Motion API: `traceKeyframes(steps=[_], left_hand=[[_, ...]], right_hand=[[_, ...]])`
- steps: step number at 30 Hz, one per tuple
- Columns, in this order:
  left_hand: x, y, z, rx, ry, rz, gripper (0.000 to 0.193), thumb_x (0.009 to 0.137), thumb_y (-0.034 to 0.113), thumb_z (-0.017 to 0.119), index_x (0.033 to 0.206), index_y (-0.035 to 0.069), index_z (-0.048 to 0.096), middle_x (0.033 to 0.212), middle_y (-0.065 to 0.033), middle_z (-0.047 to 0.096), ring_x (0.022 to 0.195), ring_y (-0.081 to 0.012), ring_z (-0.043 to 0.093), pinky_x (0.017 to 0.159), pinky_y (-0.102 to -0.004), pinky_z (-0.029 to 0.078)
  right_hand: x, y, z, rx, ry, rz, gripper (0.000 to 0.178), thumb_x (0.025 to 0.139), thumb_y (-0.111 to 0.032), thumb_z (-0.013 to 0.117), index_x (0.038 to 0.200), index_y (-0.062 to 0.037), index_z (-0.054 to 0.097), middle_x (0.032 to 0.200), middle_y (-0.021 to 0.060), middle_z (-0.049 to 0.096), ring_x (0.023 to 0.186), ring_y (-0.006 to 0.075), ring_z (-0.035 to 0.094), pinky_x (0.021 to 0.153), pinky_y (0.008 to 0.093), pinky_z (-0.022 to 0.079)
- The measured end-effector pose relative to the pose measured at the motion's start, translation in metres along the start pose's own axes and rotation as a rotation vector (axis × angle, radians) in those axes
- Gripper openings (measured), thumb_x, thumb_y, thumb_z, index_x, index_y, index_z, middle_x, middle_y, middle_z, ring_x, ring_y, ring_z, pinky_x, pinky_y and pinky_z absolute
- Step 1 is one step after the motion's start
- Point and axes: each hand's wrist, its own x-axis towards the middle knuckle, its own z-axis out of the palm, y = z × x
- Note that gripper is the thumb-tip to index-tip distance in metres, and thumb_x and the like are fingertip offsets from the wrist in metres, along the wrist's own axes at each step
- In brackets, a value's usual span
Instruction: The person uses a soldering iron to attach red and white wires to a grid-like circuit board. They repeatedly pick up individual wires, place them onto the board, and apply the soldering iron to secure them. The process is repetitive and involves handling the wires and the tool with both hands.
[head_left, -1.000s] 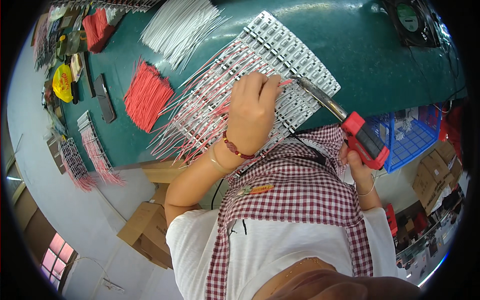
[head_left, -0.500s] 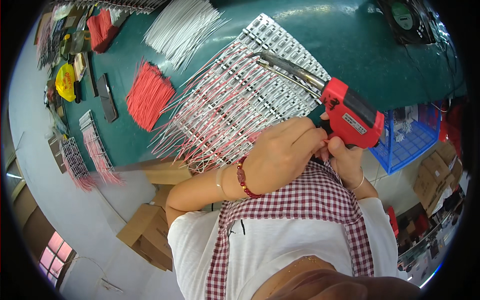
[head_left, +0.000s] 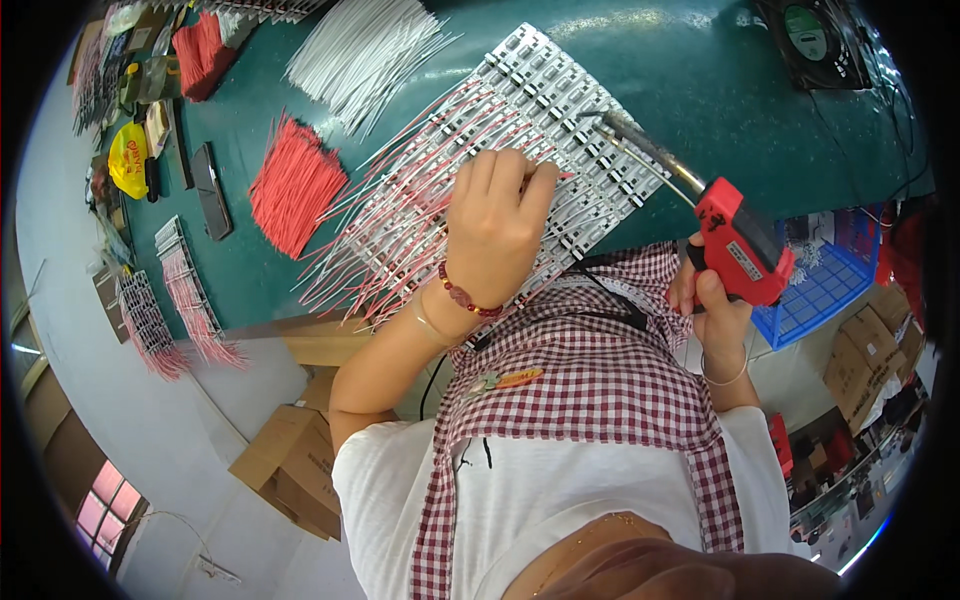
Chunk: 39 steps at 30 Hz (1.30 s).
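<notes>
My right hand (head_left: 720,312) is wrapped round the handle of a red and black soldering gun (head_left: 742,250). Its metal tip and thin feed tube point up and left, over the right part of a panel of small white circuit boards (head_left: 545,70). Above the panel's middle is my left hand (head_left: 492,225), fingers bent together in a pinch; a short red wire end (head_left: 564,176) sticks out by the fingertips. Many red and white wires (head_left: 385,225) trail off the panel toward the left. My left hand hides part of the boards beneath it.
Left of the panel lie a bundle of red wires (head_left: 295,185), white wires (head_left: 365,55), a phone (head_left: 211,190) and two smaller wired panels (head_left: 190,285). A black fan (head_left: 815,40) stands at the far right. Below the table edge are a blue crate (head_left: 815,315) and cardboard boxes (head_left: 295,465).
My left hand has moved away from my right, up and left over the panel, with a red wire. The soldering gun has shifted right and slightly down, its tip away from the wires.
</notes>
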Motion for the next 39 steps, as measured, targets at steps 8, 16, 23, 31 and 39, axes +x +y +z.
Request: traceKeyframes(steps=[8,16,23,31,39], left_hand=[[-0.003,-0.002,0.015,-0.006,0.014,0.021,0.020,0.070,0.001,0.066,0.091,0.004,0.068,0.074,-0.0045,0.047,0.069,-0.0211,0.049,0.061,-0.0334,0.039],[-0.003,-0.002,0.019,-0.079,0.043,-0.085,0.013,0.073,0.001,0.071,0.084,0.004,0.066,0.071,-0.0058,0.047,0.066,-0.0219,0.050,0.059,-0.0350,0.041],[-0.001,-0.001,0.018,-0.042,0.045,-0.106,0.012,0.077,0.000,0.070,0.085,0.005,0.064,0.073,-0.0081,0.049,0.069,-0.0248,0.053,0.059,-0.0368,0.043],[0.003,0.004,-0.005,-0.299,-0.011,-0.289,0.007,0.085,0.002,0.065,0.090,0.001,0.061,0.077,-0.0109,0.054,0.065,-0.0246,0.056,0.058,-0.0336,0.044],[0.003,0.002,-0.022,-0.447,-0.157,-0.440,0.012,0.085,0.001,0.064,0.097,-0.002,0.065,0.079,-0.0094,0.066,0.064,-0.0122,0.062,0.058,-0.0247,0.048]], right_hand=[[-0.017,0.020,-0.027,-0.212,-0.069,0.036,0.046,0.092,-0.028,0.065,0.122,0.0037,0.049,0.063,0.0042,0.050,0.050,0.0104,0.046,0.052,0.0260,0.044],[-0.020,0.021,-0.033,-0.152,-0.076,0.048,0.013,0.089,-0.004,0.063,0.099,0.0029,0.059,0.073,0.0046,0.059,0.060,0.0101,0.055,0.055,0.0250,0.046],[-0.021,0.019,-0.031,-0.174,-0.065,0.031,0.015,0.088,-0.005,0.063,0.101,0.0028,0.059,0.077,0.0051,0.060,0.061,0.0099,0.055,0.055,0.0247,0.045],[-0.021,0.020,-0.031,-0.101,-0.076,-0.030,0.027,0.090,-0.006,0.061,0.114,0.0056,0.054,0.074,0.0072,0.059,0.059,0.0116,0.055,0.052,0.0254,0.045],[-0.017,0.017,-0.027,-0.164,-0.078,-0.010,0.039,0.094,-0.023,0.061,0.119,0.0039,0.048,0.066,0.0069,0.053,0.051,0.0108,0.047,0.053,0.0263,0.044]])
